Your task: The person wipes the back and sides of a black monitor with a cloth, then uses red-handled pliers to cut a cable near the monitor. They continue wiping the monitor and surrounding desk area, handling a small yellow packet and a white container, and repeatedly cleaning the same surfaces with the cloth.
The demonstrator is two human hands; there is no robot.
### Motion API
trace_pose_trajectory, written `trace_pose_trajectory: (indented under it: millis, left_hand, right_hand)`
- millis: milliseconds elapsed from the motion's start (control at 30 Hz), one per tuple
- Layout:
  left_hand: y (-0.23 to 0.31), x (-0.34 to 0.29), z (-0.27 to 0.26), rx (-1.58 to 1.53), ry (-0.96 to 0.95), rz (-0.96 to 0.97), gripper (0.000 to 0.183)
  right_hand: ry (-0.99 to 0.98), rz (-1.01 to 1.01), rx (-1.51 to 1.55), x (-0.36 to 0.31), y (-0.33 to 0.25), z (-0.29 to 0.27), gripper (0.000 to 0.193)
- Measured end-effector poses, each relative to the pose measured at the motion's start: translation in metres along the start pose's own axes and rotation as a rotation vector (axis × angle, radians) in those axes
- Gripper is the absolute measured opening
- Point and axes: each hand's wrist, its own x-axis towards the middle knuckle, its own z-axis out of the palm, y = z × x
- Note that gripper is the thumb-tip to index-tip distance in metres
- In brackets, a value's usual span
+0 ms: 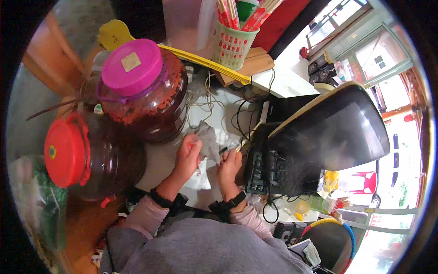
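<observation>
A crumpled grey rag is bunched between my two hands above the white tabletop. My left hand is closed on its left side, thumb on top. The fingers of my right hand are curled shut at the rag's lower right end. A thin pale stick-like piece shows just above the right fist; whether that hand grips it too, I cannot tell. To the left of my hands stands a large dark jar with a purple lid. Close by on the right is a black keyboard.
A second big jar with a red lid stands at left. A tilted monitor fills the right. Behind are a green basket of wrapped chopsticks, a long yellow strip and loose cables. A bin is at lower right.
</observation>
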Motion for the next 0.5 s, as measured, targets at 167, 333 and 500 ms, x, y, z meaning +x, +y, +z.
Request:
trace_pose_trajectory:
  millis: [167, 333, 500]
  left_hand:
    - [-0.044, 0.087, 0.038, 0.319, 0.097, 0.323, 0.023]
    - [-0.056, 0.147, 0.088, 0.468, -0.052, 0.414, 0.016]
    - [-0.055, 0.200, 0.120, 0.754, -0.139, 0.713, 0.033]
  right_hand:
    - [-0.028, -0.067, 0.000, -0.006, -0.001, -0.005, 0.016]
    - [0.065, -0.033, -0.112, -0.001, -0.003, -0.009, 0.018]
    - [0.011, -0.116, -0.201, 0.001, -0.001, -0.022, 0.017]
